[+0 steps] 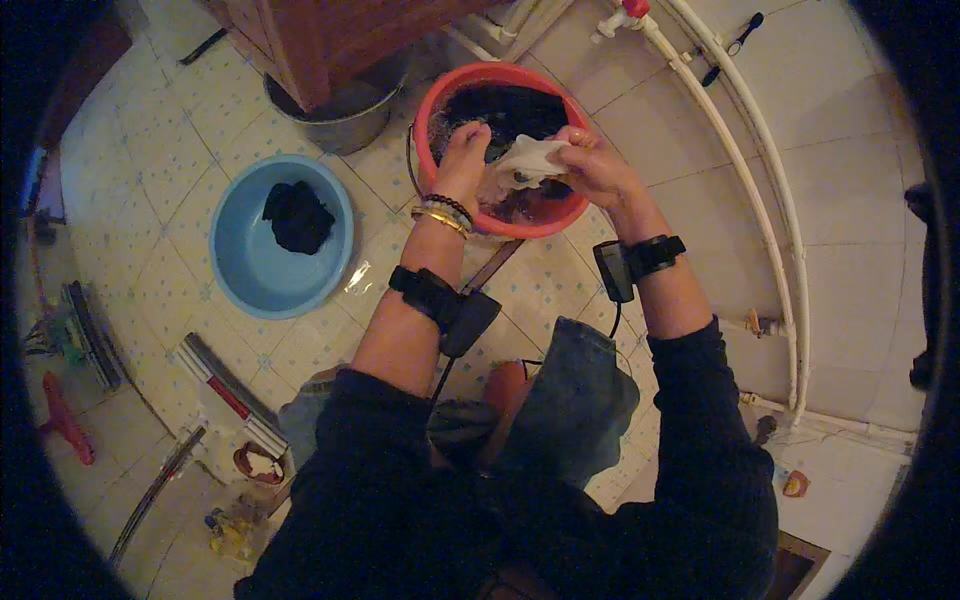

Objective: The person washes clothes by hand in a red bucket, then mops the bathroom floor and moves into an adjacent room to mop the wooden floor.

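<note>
A red plastic bucket [495, 73] stands on the tiled floor in front of me, with water and dark cloth [517, 109] in it. My right hand [596, 165] grips a wet white cloth [532, 159] over the bucket's right side. At the left of the opening is my left hand [465, 161], its thumb raised; its fingers are partly hidden low inside the rim, beside the pale cloth, so its hold cannot be made out. To the left, a light blue basin [281, 274] holds a bunched black cloth [300, 217].
A dark metal tub [345, 127] sits behind the basin, below a reddish wooden cabinet [300, 45]. White pipes [739, 150] with a red-handled tap [636, 9] run along the right wall. A flat mop head [229, 394] lies at the lower left.
</note>
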{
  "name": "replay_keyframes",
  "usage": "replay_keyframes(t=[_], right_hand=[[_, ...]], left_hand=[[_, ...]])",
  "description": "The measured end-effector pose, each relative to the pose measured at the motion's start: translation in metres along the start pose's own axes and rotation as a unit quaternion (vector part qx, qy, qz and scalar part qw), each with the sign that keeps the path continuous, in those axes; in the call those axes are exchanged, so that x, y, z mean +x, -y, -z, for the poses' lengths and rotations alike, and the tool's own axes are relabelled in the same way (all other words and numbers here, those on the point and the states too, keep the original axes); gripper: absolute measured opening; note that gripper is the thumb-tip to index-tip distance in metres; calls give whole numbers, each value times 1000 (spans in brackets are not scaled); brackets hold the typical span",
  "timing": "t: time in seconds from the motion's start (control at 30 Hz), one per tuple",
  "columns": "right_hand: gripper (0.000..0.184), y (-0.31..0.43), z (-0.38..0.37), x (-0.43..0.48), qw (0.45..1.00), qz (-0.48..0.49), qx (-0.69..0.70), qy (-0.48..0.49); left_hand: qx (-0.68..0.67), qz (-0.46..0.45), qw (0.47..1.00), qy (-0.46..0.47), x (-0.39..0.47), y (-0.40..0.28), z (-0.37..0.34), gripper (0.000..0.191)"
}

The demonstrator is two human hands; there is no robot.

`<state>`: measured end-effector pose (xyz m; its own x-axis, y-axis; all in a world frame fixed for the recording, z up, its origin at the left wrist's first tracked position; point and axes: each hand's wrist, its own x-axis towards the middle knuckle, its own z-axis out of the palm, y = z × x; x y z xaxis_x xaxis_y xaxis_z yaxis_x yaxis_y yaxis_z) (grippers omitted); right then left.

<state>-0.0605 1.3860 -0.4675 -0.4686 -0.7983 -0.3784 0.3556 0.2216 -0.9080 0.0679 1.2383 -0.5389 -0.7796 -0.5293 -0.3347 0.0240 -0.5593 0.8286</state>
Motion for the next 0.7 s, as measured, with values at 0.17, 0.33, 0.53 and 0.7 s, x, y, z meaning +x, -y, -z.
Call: replay_keyframes(t=[0.17,0.33,0.53,0.7], right_hand=[[21,36,-28,-19,989,76,112,58],[20,-16,-63,4,870,223,-425,-113],[19,-28,-28,21,889,182,-413,73],[57,-9,12,42,696,162,-688,-126]], left_hand=[[-254,149,955,37,-5,16,-19,43],[-497,172,840,132,3,26,-15,32],[-354,86,931,-16,11,32,-2,25],[-290,70,954,-8,9,26,-4,21]])
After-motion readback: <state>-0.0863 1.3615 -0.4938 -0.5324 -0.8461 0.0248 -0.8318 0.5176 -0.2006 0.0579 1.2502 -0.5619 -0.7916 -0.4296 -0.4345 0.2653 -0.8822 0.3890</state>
